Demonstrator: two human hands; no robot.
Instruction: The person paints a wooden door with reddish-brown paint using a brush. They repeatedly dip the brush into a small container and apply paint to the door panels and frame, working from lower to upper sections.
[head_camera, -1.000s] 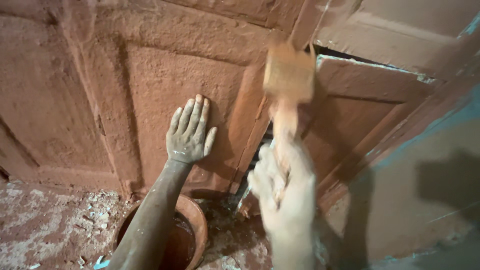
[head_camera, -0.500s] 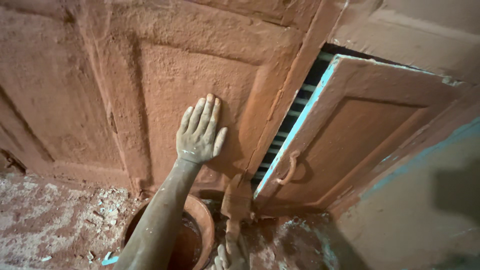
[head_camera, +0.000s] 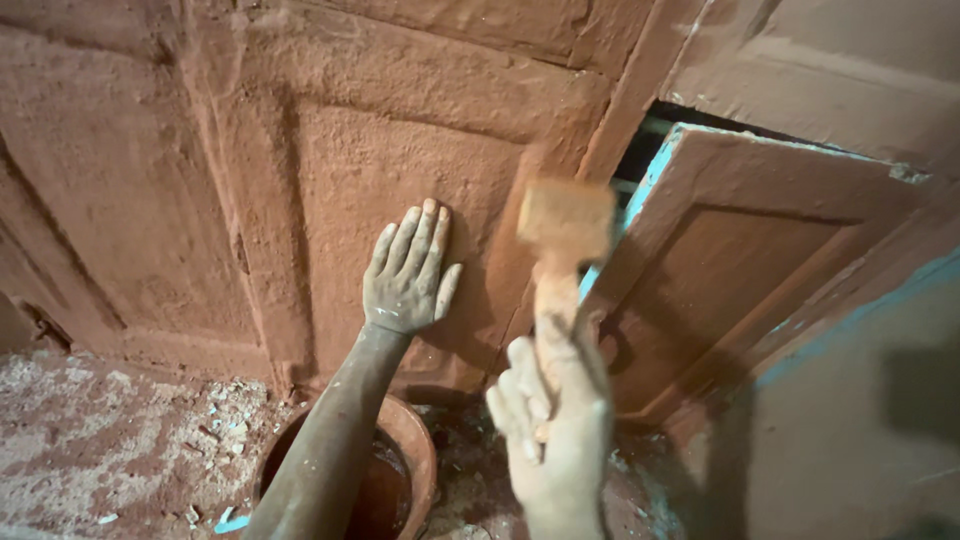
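I see my left hand (head_camera: 408, 272) stretched out from a straight arm, palm flat and fingers spread on the door (head_camera: 380, 180) panel. My right hand (head_camera: 552, 430), at 5 o'clock from it, is raised with fingers wrapped around the handle of one brush (head_camera: 562, 240), bristles up and blurred, at 3 o'clock of the left hand. One clay pot (head_camera: 410, 465) sits on the floor (head_camera: 90, 440) beneath my left forearm. Two hands, one brush, one pot.
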